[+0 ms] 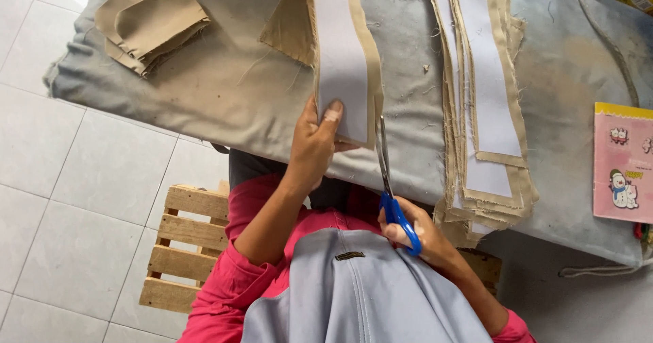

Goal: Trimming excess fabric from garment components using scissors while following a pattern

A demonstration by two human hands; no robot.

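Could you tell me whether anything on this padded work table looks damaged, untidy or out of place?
Nothing looks broken. The table cover is stained, with loose threads scattered on it, and the stacked tan strips have frayed edges and overhang the near edge unevenly.

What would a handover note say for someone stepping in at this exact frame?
Left hand pinches the tan fabric strip with white lining, held over the grey padded table.
Right hand grips blue-handled scissors, blades at the strip's right edge.
Stack of lined strips lies to the right; folded tan pieces at far left.
Done: cannot tell how far the edge is cut.
Left: this strip is not on either pile.
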